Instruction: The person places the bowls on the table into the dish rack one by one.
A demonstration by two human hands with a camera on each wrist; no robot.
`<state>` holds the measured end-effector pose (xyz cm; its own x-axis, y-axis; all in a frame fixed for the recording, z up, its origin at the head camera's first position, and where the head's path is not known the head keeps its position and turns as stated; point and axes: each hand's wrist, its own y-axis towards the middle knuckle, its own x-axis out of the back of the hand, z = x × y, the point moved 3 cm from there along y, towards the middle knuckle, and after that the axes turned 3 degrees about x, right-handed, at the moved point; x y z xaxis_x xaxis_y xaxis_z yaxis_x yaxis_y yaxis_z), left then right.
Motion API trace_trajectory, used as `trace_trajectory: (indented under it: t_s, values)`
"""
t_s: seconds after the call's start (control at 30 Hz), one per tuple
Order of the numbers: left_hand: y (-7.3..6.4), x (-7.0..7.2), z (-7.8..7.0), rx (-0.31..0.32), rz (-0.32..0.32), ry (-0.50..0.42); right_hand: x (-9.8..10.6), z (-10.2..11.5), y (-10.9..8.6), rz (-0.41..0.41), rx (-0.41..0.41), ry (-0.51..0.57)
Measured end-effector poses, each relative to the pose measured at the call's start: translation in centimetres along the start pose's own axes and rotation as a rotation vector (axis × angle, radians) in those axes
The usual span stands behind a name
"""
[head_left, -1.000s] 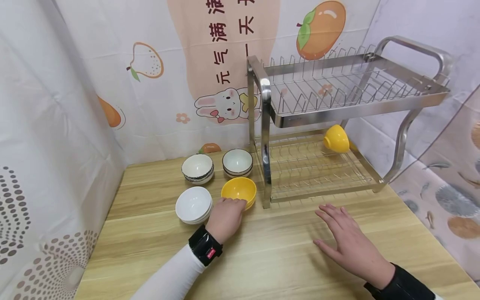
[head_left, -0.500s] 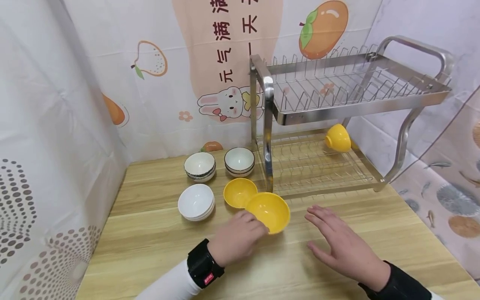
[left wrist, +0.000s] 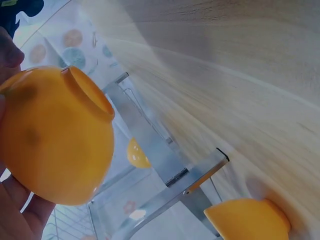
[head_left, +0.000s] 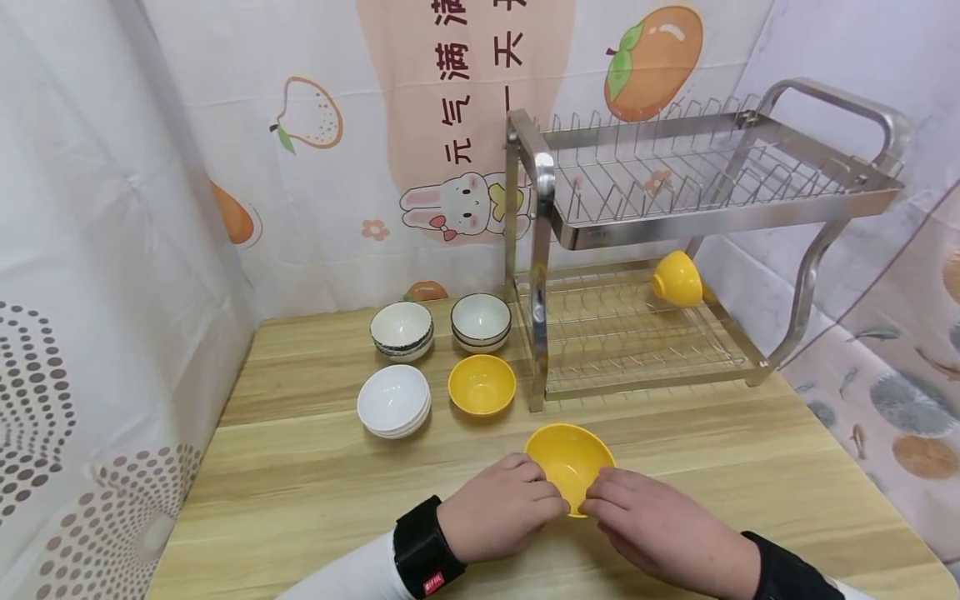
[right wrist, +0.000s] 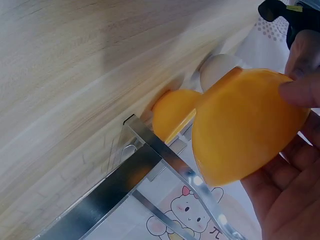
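A yellow bowl [head_left: 567, 460] is held above the front part of the table, its inside facing up toward the head camera. My left hand [head_left: 501, 507] pinches its left near rim with fingers over the edge. On the right near rim, my right hand [head_left: 660, 523] grips the same bowl, the two sets of fingertips close together. Both wrist views show the bowl's smooth outer side and foot ring, clear of the wood, with thumb and fingers [right wrist: 285, 172] around the rim. A second yellow bowl [head_left: 482, 386] stands upright on the table behind and to the left.
White bowls [head_left: 392, 400] are stacked at left, with dark-rimmed bowls [head_left: 402, 327] and pale bowls [head_left: 481, 319] behind. A two-tier metal dish rack [head_left: 540, 250] stands at back right; a yellow bowl [head_left: 678, 279] leans on its lower tier. Curtains [head_left: 322, 242] line the back and sides.
My left hand has lifted the upper yellow bowl off the other one and brought it right and toward the front. My right hand has moved in left and now grips its rim too.
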<state>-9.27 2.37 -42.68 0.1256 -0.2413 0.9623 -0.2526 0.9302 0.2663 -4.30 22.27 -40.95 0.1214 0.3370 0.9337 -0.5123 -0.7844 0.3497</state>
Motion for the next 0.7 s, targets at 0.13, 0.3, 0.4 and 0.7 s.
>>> trace_trajectory:
  t_s: [0.13,0.3,0.4,0.7]
  values:
    - [0.4,-0.4,-0.1,0.008,0.030,-0.003,-0.2,-0.1,0.0,0.019,-0.033,0.005]
    - [0.5,-0.6,-0.2,0.024,0.029,0.007,-0.4,-0.3,0.0,0.001,-0.054,0.003]
    - [0.7,-0.5,-0.1,0.051,-0.010,0.015,-0.4,-0.6,0.1,-0.050,-0.069,-0.022]
    - [1.1,0.0,0.3,0.118,-0.194,0.053,1.3,-3.2,-0.7,-0.232,-0.251,-0.146]
